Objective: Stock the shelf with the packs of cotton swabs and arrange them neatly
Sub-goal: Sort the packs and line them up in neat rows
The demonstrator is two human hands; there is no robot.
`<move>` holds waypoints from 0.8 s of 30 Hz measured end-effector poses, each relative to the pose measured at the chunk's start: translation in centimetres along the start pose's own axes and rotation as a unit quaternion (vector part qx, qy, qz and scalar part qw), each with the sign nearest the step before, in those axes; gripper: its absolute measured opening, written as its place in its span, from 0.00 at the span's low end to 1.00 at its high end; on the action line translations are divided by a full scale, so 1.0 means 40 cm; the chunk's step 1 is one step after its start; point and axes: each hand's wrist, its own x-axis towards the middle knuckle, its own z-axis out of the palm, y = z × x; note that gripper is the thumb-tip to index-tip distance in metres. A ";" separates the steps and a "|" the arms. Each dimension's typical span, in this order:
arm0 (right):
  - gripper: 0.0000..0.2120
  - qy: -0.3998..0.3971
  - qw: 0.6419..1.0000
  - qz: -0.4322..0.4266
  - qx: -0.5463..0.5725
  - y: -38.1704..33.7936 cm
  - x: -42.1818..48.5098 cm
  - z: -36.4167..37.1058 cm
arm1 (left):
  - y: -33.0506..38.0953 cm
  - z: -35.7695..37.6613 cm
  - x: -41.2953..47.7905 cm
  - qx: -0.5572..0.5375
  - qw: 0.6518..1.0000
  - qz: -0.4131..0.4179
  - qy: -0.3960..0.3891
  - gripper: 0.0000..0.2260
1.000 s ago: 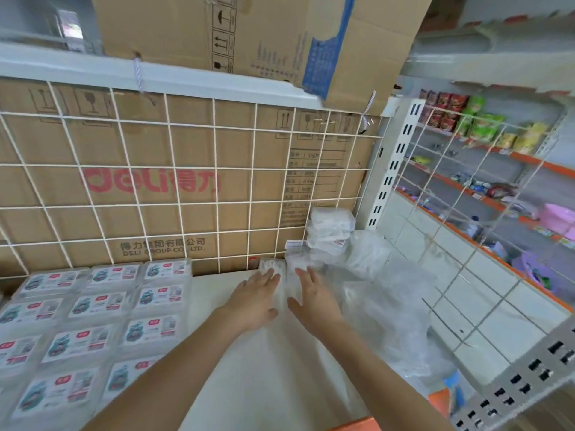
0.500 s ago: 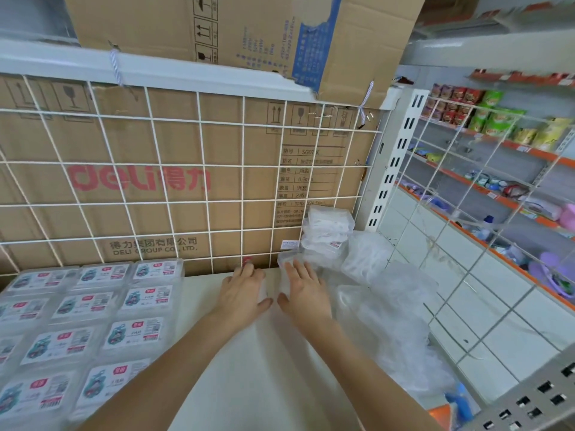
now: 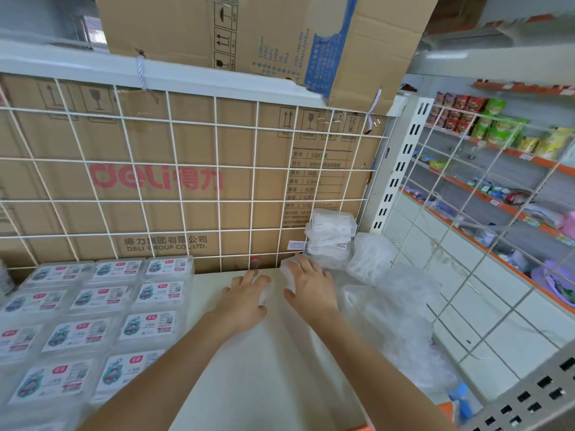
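Observation:
My left hand and my right hand lie side by side, palms down, at the back of the white shelf. Each rests with fairly straight fingers on a clear pack of cotton swabs: one pack shows beside my left fingers, another under my right index finger. To the right, a short stack of clear swab packs leans against the wire back. Rows of labelled packs lie flat on the left part of the shelf.
A crumpled clear plastic bag holding more packs fills the shelf's right side. A white wire grid with Deli cartons behind it closes the back, and a wire panel closes the right. Another carton stands on top.
Both hands have slid the packs back toward the wire grid. They have since drawn slightly apart, with the right hand now nearer the stack.

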 end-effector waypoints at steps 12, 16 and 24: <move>0.21 -0.038 0.998 0.023 -0.046 -0.024 0.049 0.000 | -0.029 -0.009 -0.012 -0.035 0.999 -0.004 -0.019 0.28; 0.22 -0.013 0.998 0.035 0.055 -0.028 0.034 -0.020 | -0.037 -0.019 -0.016 -0.106 0.994 -0.032 -0.025 0.27; 0.17 0.101 0.967 0.023 0.232 -0.022 -0.016 -0.062 | -0.036 -0.072 -0.065 -0.445 0.891 -0.091 -0.012 0.24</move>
